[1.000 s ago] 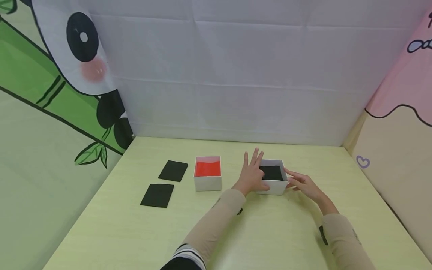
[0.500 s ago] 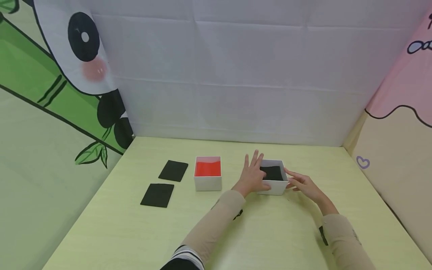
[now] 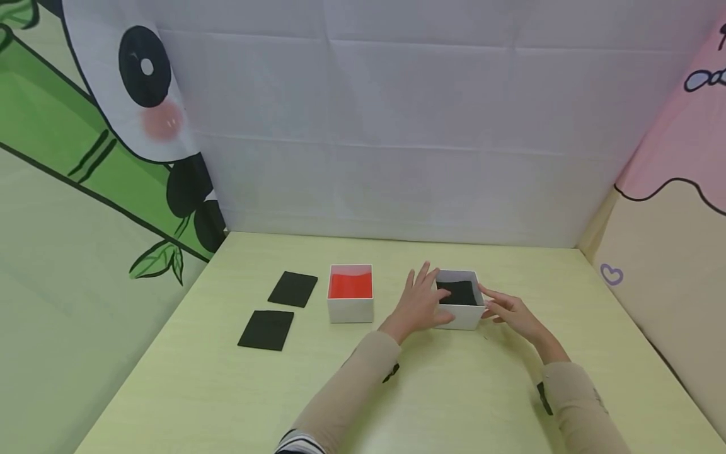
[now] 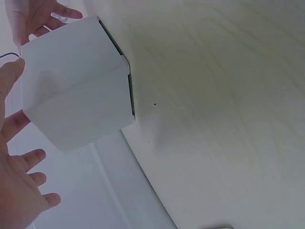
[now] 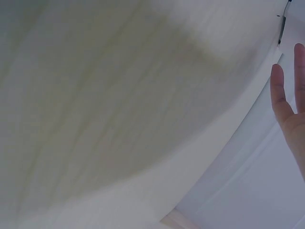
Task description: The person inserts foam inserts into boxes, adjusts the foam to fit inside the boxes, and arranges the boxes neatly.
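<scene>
A white open-topped box [image 3: 462,317] stands on the table between both hands, with a flat black piece [image 3: 460,294] inside it. At its left side is my left hand [image 3: 416,306], fingers spread, with thumb and index finger near the rim. In the left wrist view, the thumb and index finger are close to the white box [image 4: 83,95], while the other fingers point away from it. My right hand [image 3: 513,316] reaches the right wall with extended fingertips. The right wrist view catches only a few straight fingers of the right hand [image 5: 293,112]; no box shows clearly there.
Left of the hands stands another white box [image 3: 350,311] with a red piece [image 3: 351,287] inside. Farther left, a black square [image 3: 292,289] and a second black square [image 3: 266,330] lie flat on the table [image 3: 227,403]. A white cloth wall [image 3: 363,126] rises behind.
My left hand has shifted slightly left and toward me, with its index finger drawn back across the box's rim. The right hand and both boxes look unmoved.
</scene>
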The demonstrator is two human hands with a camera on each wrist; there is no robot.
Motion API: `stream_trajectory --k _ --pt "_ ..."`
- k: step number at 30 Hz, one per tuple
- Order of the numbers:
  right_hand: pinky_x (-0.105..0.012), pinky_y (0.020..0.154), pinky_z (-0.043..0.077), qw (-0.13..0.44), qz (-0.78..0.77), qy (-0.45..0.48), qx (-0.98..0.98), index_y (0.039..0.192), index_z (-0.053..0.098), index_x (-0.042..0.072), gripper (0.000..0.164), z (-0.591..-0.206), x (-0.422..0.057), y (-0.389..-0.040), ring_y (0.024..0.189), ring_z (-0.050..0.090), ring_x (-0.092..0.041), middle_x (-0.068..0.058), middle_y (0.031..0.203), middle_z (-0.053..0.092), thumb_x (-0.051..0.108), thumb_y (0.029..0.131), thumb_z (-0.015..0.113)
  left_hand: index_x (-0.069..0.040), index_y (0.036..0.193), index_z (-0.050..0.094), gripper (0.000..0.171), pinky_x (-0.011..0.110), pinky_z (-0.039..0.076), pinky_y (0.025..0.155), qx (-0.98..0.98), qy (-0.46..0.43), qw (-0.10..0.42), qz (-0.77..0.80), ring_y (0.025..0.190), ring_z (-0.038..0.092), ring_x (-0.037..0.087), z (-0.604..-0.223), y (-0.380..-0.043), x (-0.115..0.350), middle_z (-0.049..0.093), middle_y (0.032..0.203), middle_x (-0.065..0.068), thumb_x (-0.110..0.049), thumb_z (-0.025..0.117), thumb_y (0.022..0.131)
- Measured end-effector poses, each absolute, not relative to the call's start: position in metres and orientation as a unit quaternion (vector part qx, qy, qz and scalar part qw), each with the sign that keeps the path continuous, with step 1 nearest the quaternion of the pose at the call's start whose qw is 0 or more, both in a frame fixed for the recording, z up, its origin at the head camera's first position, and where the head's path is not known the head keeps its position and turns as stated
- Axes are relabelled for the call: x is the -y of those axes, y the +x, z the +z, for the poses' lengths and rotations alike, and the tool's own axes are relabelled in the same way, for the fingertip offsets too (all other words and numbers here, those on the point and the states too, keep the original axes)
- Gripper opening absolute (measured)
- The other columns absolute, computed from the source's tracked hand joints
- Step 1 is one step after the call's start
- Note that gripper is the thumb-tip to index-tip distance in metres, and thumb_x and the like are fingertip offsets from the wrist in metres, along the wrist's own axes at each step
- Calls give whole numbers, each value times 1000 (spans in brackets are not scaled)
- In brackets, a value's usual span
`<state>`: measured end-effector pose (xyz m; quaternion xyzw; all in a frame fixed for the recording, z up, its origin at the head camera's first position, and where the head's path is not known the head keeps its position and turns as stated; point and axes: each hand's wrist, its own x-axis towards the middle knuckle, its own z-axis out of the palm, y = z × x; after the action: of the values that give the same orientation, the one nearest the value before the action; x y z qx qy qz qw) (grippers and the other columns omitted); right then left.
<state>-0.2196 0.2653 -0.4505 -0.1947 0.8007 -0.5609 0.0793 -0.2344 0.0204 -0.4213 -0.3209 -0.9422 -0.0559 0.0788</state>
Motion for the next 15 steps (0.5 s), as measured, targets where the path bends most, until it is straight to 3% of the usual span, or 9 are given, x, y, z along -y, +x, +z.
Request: stream_trajectory --k 7,15 --pt "-42 69 47 74 -559 -198 -802 132 35 -3 40 -449 -265 -220 84 61 -29 17 97 61 9 94 44 -24 111 64 41 49 14 103 929 -336 109 -107 132 11 30 -418 -223 -11 35 138 9 -51 56 81" --pt "-41 69 47 76 -559 -200 -801 131 34 -5 40 -448 -264 -219 84 61 -28 17 96 61 8 94 44 -21 116 61 42 46 21 101 925 -344 105 -127 130 23 24 -414 -215 -4 46 131 3 -47 56 83"
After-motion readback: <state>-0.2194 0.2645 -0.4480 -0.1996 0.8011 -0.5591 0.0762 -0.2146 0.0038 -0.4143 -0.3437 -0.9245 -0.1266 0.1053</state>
